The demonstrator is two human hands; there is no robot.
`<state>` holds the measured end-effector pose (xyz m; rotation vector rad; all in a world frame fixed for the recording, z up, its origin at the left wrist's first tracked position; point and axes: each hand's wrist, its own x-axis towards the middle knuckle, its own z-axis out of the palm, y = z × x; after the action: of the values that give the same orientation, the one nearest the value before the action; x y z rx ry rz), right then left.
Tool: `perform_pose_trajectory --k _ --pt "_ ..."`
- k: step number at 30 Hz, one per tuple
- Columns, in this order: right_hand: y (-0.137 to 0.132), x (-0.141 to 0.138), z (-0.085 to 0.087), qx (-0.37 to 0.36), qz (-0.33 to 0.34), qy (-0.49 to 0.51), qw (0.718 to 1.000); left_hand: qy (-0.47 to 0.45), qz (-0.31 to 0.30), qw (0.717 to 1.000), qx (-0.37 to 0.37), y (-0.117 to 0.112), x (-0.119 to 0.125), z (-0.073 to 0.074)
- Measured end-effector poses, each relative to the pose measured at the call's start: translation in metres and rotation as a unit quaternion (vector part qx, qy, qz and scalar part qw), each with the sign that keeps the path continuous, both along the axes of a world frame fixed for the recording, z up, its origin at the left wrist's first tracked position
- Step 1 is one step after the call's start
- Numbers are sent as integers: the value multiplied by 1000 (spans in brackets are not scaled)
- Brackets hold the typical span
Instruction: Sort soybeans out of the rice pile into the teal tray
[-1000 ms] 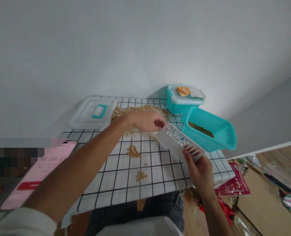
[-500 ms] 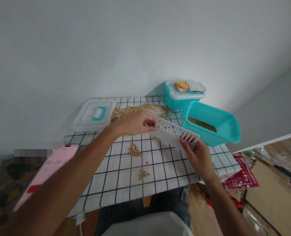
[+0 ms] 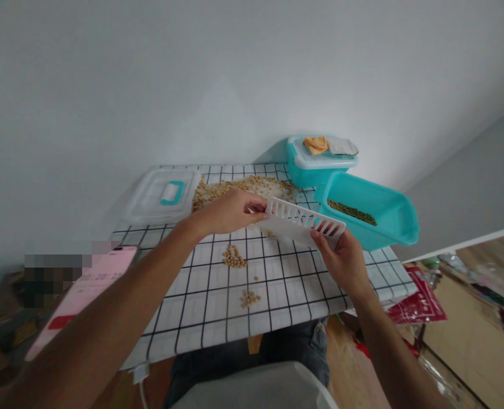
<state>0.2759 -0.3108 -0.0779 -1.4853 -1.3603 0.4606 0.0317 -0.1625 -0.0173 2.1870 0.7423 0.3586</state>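
Both my hands hold a white slotted plastic tray (image 3: 296, 226) above the table. My left hand (image 3: 228, 212) pinches its left end; my right hand (image 3: 343, 262) grips its right end from below, fingers showing through the slots. Behind the tray lies a big pile of tan beans (image 3: 243, 187) on the black-and-white grid cloth (image 3: 217, 295). Two small bean heaps (image 3: 233, 257) lie nearer me. A teal tub (image 3: 388, 213) with green beans inside stands just right of the tray.
A clear lid with a teal handle (image 3: 163, 195) lies at the back left. A teal lidded box (image 3: 315, 165) with cloths on top stands at the back right. A pink phone (image 3: 85, 292) lies left of the table. Red packaging (image 3: 422, 307) lies on the floor at right.
The tray has swung from a steep slant to nearly level and moved slightly left. My left hand moved back with it. The view shifted a little.
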Motion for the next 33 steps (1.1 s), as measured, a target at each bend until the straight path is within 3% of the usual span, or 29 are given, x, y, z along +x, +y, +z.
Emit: perform_pose_trajectory --k 11,27,33 --pt "-1 -3 -10 -26 33 19 999 38 17 999 -9 -7 -11 -12" --pt "-29 -36 -9 -63 34 41 997 50 23 998 -26 -25 -37 -7" --pt "-47 -51 -1 -58 33 18 998 41 36 998 -6 -34 -45 -2"
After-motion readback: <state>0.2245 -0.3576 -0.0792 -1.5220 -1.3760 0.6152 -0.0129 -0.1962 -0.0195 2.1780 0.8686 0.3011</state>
